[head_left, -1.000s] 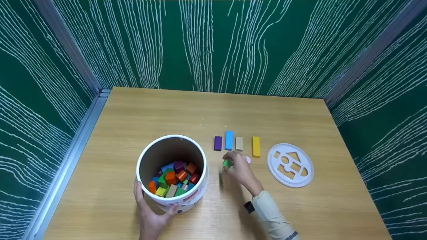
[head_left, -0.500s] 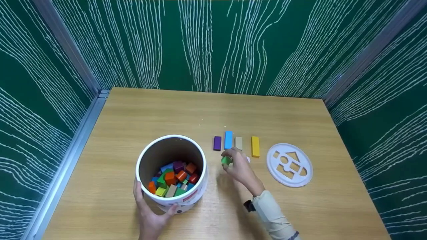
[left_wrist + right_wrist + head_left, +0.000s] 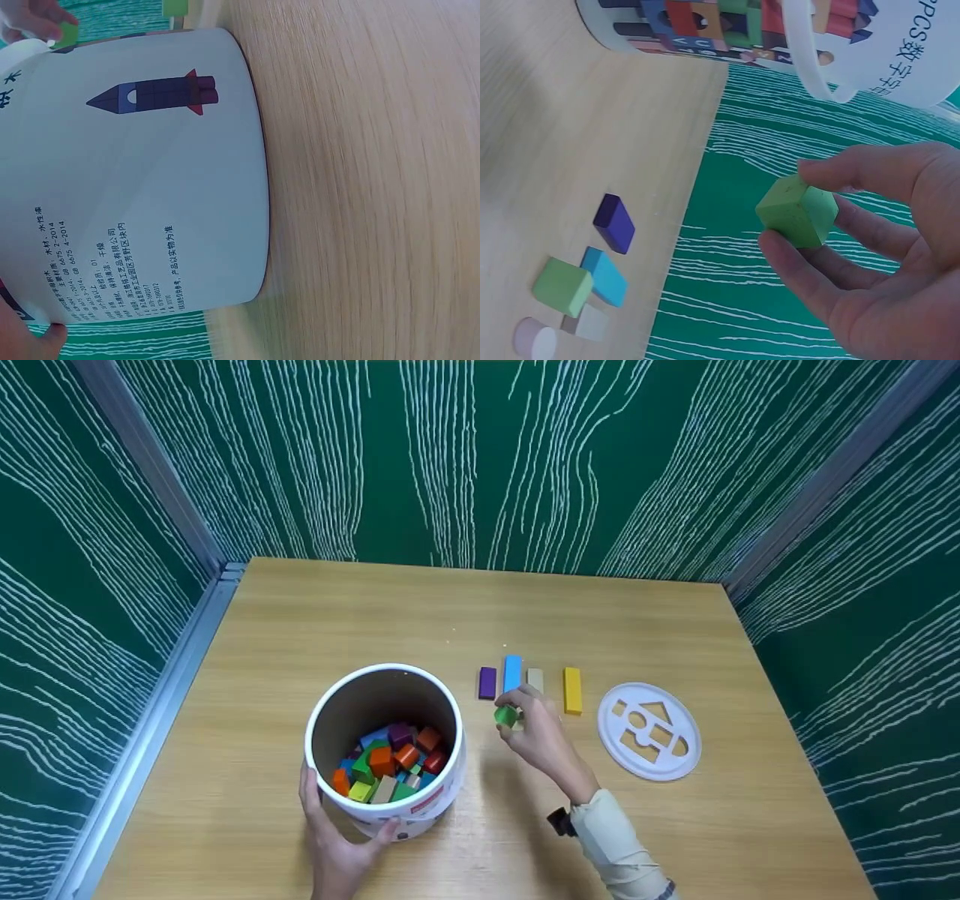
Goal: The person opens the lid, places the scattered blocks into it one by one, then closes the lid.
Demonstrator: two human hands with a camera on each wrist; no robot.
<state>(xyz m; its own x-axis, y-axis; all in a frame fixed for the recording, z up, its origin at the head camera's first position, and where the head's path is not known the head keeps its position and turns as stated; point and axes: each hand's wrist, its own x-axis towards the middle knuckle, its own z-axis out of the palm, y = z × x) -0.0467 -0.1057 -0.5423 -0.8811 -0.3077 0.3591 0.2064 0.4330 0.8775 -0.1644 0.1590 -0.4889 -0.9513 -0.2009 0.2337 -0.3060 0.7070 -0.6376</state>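
Note:
My right hand (image 3: 536, 735) pinches a green block (image 3: 797, 212) between thumb and fingers, above the table. My left hand (image 3: 335, 844) grips the near-left side of a white bucket (image 3: 172, 165), its thumb on the front and its fingers at the left. Several coloured blocks (image 3: 382, 761) lie inside the bucket. Beyond my right hand, a purple block (image 3: 487, 683), a blue block (image 3: 512, 671), a beige block (image 3: 535, 679) and a yellow block (image 3: 572, 691) lie on the table. The right wrist view also shows a second green block (image 3: 562, 286) and a pale pink cylinder (image 3: 534, 339) there.
A white round lid (image 3: 649, 765) with shaped cut-outs lies flat to the right of the blocks. Around the wooden table (image 3: 360, 607) stand green walls (image 3: 386, 472) with white wavy lines and grey metal frames. The bucket stands close to my right hand's left.
My right hand has lifted the green block slightly, away from the tabletop, and its shadow has spread. My left hand stays in place on the bucket.

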